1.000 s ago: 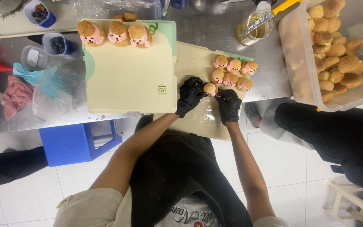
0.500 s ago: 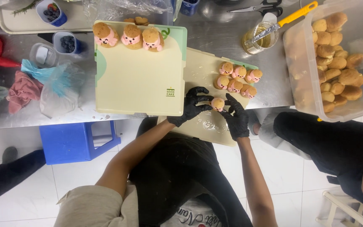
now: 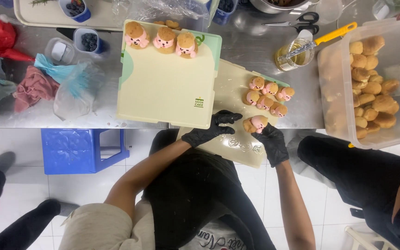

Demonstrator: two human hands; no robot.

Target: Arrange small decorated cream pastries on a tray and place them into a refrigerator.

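Observation:
Both my hands wear black gloves over a cream board [image 3: 237,143] that juts past the steel table's front edge. My right hand [image 3: 270,141] holds a small pink-and-brown animal-shaped cake [image 3: 255,123] at its fingertips. My left hand [image 3: 211,129] lies just left of that cake, fingers spread, holding nothing. Several more such cakes [image 3: 268,95] sit in two rows on the same board, just beyond my right hand. A larger cream board [image 3: 167,85] lies to the left, with three bigger animal cakes [image 3: 160,39] along its far edge.
A clear tub of round golden buns [image 3: 371,83] stands at the right. A glass jar with a yellow-handled brush [image 3: 297,51], scissors [image 3: 297,21], blueberry cups [image 3: 86,41], a red piping bag [image 3: 1,37] and cloths are on the table. A blue stool [image 3: 84,150] stands below. Another person's legs [image 3: 348,171] are at the right.
My right hand has lifted one small cake off the group and drawn it toward the board's near part. My left hand stays beside it. The camera has shifted closer.

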